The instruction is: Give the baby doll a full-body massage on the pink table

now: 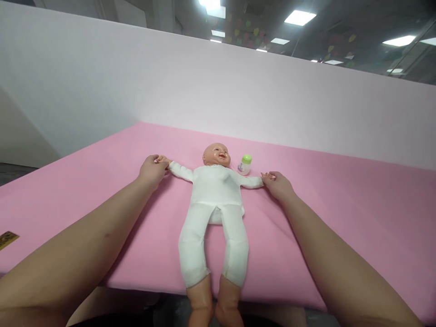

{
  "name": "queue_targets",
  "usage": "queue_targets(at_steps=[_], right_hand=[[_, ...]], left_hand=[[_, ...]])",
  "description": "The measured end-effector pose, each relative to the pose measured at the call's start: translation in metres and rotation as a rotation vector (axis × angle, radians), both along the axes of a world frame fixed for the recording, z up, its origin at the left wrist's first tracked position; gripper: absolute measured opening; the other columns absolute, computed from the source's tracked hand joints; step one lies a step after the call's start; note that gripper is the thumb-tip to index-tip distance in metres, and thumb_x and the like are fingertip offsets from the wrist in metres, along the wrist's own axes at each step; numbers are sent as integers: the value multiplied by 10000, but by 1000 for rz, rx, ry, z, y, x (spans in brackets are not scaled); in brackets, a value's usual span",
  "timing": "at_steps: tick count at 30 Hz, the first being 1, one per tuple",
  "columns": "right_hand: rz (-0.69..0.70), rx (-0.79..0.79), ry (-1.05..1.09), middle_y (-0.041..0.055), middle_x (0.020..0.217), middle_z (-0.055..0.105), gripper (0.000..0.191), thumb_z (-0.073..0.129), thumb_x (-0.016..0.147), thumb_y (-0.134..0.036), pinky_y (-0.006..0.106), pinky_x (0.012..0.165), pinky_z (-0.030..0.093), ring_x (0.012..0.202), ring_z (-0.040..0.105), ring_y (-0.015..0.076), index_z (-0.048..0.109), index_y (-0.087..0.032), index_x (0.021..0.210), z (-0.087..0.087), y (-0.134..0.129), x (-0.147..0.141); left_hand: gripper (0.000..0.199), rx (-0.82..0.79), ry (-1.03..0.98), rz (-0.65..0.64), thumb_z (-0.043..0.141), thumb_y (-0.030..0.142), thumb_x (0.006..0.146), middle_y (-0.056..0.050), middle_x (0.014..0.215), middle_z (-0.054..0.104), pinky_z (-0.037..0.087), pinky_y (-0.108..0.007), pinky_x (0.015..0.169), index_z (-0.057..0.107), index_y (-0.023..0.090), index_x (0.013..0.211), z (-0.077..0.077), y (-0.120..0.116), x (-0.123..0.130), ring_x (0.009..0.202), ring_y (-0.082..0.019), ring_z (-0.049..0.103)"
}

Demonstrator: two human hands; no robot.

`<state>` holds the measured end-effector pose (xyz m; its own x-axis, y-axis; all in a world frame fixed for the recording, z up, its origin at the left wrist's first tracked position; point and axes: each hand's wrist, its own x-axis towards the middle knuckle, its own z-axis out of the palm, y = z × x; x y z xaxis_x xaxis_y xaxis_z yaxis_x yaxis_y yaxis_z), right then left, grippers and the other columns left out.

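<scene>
A baby doll (218, 190) with a white cloth body lies on its back, its arms spread out to both sides. My left hand (153, 171) is closed around the doll's hand at the left. On the other side, my right hand (278, 185) grips the doll's other hand, with the small fingers showing past my thumb. Beside the doll's head stands a small bottle (244, 166) with a green cap, apart from both my hands. The doll's lower legs hang over the near edge of the pink padded surface.
The pink padded table (340, 204) extends to both sides. A pale wall (238, 91) rises along its far side. At the left edge a yellow and black label (8, 239) is stuck on the pad. My legs are below the near edge.
</scene>
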<state>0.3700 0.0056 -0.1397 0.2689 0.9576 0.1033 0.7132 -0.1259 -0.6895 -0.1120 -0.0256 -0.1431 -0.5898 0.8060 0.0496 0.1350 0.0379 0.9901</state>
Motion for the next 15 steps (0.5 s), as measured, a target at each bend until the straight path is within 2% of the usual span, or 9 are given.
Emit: queue_targets(at_steps=[3,5,7,10,12,15], right_hand=[[34,-32,-51,117,1335,715,611,695,863,-666,460,1007,510,1172,668,350,688,-271,1329,-1,2,5],[46,-32,-62,99,1318,726,585,675,875,-685,459,1010,507,1165,670,344,705,-287,1304,0,1,4],[56,-31,-69,87,1316,729,577,664,884,-690,464,1018,504,1168,668,342,703,-300,1308,0,0,4],[67,-25,-62,94,1325,725,588,668,883,-690,473,1034,498,1183,664,345,700,-291,1314,0,-1,4],[59,-22,-45,104,1325,723,601,693,867,-681,479,1038,504,1186,664,349,698,-278,1313,-1,-1,5],[36,-13,67,116,1293,731,652,758,834,-615,473,995,557,1116,705,323,645,-263,1371,-2,-1,4]], left_hand=[[792,-102,126,46,784,220,765,-175,1240,682,578,-464,864,480,188,1496,-9,4,-12,993,-311,716],[839,-145,256,31,777,272,784,-191,1304,678,556,-484,913,446,196,1551,-14,6,-19,1071,-341,705],[772,-169,419,-18,752,337,815,-194,1357,672,521,-511,978,489,207,1529,-17,7,-25,1173,-375,673],[590,-208,616,-95,712,431,852,-198,1369,683,463,-547,1044,619,204,1389,-20,8,-28,1254,-425,629],[563,-251,651,-107,682,477,872,-206,1354,693,460,-564,1028,641,195,1357,-20,7,-28,1239,-448,632],[616,-269,588,-96,691,467,865,-193,1380,681,482,-554,992,600,211,1418,-17,4,-23,1214,-434,648]])
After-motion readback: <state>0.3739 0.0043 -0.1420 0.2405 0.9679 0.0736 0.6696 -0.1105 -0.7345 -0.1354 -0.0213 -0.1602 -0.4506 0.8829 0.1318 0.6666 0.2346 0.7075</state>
